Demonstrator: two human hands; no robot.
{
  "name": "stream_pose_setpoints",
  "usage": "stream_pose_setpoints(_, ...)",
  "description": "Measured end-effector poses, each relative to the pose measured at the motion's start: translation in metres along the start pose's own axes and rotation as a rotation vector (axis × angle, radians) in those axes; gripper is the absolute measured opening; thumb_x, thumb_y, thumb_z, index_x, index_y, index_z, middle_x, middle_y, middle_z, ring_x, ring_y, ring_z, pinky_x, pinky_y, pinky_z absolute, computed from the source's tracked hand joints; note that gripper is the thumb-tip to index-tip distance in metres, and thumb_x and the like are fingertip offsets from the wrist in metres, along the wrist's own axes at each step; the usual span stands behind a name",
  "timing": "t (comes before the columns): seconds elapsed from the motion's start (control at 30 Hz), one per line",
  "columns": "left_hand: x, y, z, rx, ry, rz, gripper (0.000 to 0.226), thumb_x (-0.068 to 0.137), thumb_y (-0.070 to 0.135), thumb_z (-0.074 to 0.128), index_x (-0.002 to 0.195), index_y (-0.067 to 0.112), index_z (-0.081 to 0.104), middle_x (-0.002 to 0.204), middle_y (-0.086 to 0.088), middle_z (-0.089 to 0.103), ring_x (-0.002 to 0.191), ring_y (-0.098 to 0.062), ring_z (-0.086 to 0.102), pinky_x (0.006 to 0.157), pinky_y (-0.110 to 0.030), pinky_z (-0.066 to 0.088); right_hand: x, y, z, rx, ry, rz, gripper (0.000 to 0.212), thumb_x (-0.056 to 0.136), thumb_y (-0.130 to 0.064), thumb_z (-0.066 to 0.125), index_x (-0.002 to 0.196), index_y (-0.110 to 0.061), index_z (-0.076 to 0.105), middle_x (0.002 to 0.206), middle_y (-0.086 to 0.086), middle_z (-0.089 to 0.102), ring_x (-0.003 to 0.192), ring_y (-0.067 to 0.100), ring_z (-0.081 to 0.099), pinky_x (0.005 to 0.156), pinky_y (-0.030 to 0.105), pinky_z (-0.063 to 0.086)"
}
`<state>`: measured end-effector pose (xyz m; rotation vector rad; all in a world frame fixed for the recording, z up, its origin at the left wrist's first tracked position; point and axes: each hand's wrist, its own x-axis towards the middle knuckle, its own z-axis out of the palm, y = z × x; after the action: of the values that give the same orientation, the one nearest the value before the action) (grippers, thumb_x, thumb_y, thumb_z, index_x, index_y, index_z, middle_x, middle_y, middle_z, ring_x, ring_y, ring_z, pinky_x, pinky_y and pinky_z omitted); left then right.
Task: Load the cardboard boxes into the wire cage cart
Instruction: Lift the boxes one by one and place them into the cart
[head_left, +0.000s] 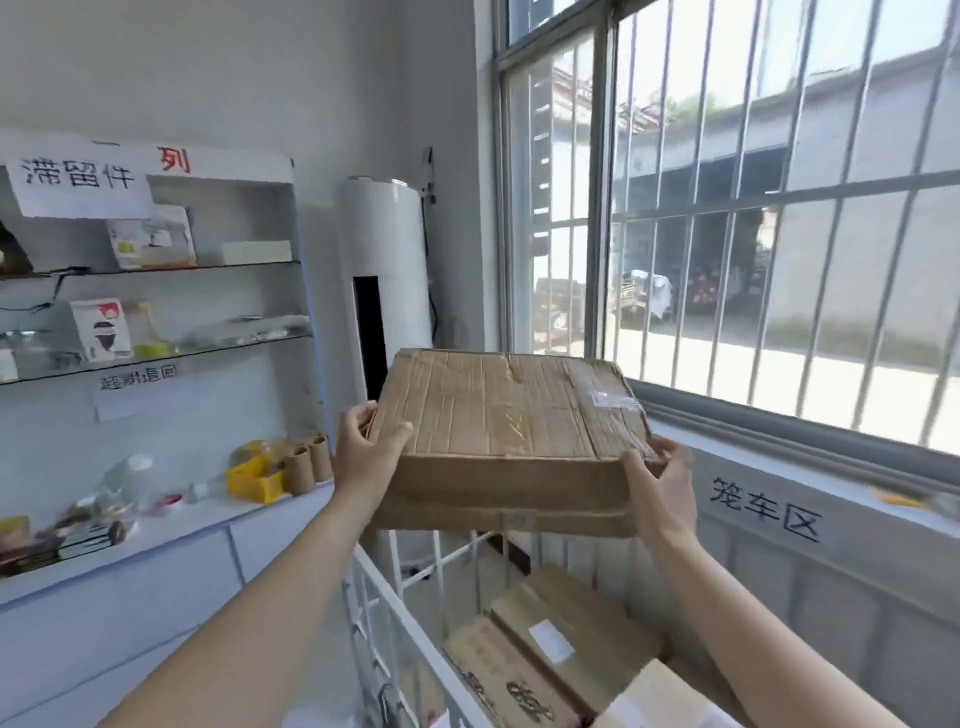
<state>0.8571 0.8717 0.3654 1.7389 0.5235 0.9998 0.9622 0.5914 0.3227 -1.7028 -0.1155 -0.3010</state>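
A flat, creased cardboard box (506, 431) with tape on its top is held up in the air above the white wire cage cart (387, 592). My left hand (366, 452) grips its near left corner, thumb on top. My right hand (662, 486) grips its near right corner, thumb up the front face. Down inside the cart lie several other cardboard boxes (550, 644), some with white labels.
A white shelf unit (156, 322) and counter with small items stand on the left. A tall white floor air conditioner (387, 280) stands behind the box. A barred window (753, 218) and a white sill with black characters run along the right.
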Motion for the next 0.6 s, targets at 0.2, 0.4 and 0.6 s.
stream_pose_setpoints(0.2,0.081,-0.066,0.089,-0.142,-0.337,-0.055,0.047,0.086,0.027,0.067,0.129,0.023,0.049,0.123,0.008,0.049,0.113,-0.009,0.046,0.094,-0.026,0.035,0.019,0.043,0.028,-0.152,0.303,0.115,0.045,0.093,-0.044,0.056,0.13,-0.021,0.045,0.131,0.007,0.054,0.113,0.028,0.052,0.086,0.036,0.038)
stream_pose_setpoints(0.4,0.129,-0.125,0.149,-0.18,-0.574,-0.197,0.045,0.076,0.035,0.066,0.118,0.024,0.053,0.108,0.008,0.058,0.099,-0.015,0.053,0.08,-0.029,0.037,0.019,0.068,0.055,-0.296,0.472,0.304,0.032,0.09,-0.043,0.056,0.115,-0.025,0.05,0.118,0.004,0.056,0.101,0.027,0.052,0.084,0.039,0.043)
stream_pose_setpoints(0.6,0.162,-0.17,0.211,-0.174,-0.708,-0.3,0.039,0.066,0.042,0.057,0.103,0.028,0.054,0.093,0.01,0.059,0.093,-0.018,0.059,0.08,-0.034,0.044,0.057,0.118,0.094,-0.42,0.635,0.4,0.038,0.078,-0.052,0.045,0.1,-0.021,0.049,0.108,0.009,0.061,0.094,0.032,0.056,0.082,0.039,0.042)
